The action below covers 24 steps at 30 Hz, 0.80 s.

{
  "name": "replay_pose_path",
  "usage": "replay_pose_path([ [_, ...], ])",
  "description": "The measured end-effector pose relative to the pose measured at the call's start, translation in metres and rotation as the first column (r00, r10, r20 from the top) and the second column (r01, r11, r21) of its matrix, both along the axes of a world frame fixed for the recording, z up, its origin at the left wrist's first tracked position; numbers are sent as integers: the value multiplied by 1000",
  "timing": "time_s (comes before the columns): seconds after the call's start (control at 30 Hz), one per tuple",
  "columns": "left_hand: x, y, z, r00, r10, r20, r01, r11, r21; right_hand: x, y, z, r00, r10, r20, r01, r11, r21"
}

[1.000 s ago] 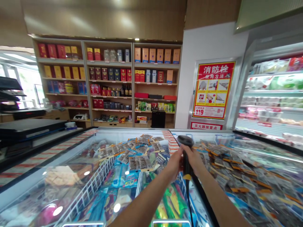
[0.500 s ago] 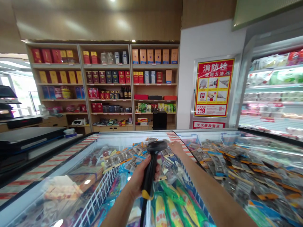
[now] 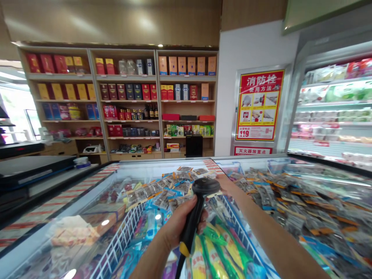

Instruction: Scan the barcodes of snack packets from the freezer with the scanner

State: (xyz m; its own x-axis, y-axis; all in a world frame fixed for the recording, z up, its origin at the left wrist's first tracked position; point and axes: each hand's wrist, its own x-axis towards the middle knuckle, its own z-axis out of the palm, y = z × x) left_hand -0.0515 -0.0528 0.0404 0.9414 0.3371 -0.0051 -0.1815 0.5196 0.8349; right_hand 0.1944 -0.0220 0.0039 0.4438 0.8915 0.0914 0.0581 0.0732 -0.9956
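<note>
My left hand (image 3: 186,219) is closed around the black handle of a barcode scanner (image 3: 193,221), which has a yellow band and a cable at its lower end. The scanner's head points away from me over the chest freezer. Behind it is my right hand (image 3: 223,183), closed, its fingertips hidden by the scanner head. A packet's pale edge (image 3: 213,195) shows just below that hand; whether the hand grips it cannot be made out. Small clear packets with orange and blue edges (image 3: 167,180) lie in the white wire basket (image 3: 116,236), near green and yellow corn-printed packages (image 3: 213,255).
More packets (image 3: 290,205) are heaped in the right freezer section. A red-striped freezer rim (image 3: 215,167) divides the sections. At left stands a dark flat device (image 3: 31,170). Shelves of boxes (image 3: 124,93) and a red fire-hydrant sign (image 3: 260,104) are behind.
The scanner in my left hand has moved right and slightly down, its head tilting right. My right hand has shifted a little right and is more covered by it. The view has turned slightly.
</note>
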Motion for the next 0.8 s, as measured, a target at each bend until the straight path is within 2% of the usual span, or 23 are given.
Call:
replay_pose_path([
  [0.13,2,-4,-5,999,5,-39,-3,998,62,26,-45,2,981,-81,-174,82,997,-4],
  [0.27,4,-12,-10,998,-19,-66,26,994,106,43,-69,0,915,-130,-381,186,976,115],
  [0.33,5,-15,-11,997,-25,-68,33,991,127,44,-71,-3,886,-128,-446,216,965,152],
  [0.43,7,-19,-10,997,-22,-71,33,987,155,39,-68,-5,867,-79,-492,185,968,171],
  [0.67,5,-22,-7,996,27,-88,-9,979,203,41,-67,-12,866,-31,-498,134,976,172],
  [0.8,4,-21,-7,995,12,-103,14,970,243,45,-66,-14,872,-29,-489,134,974,182],
])
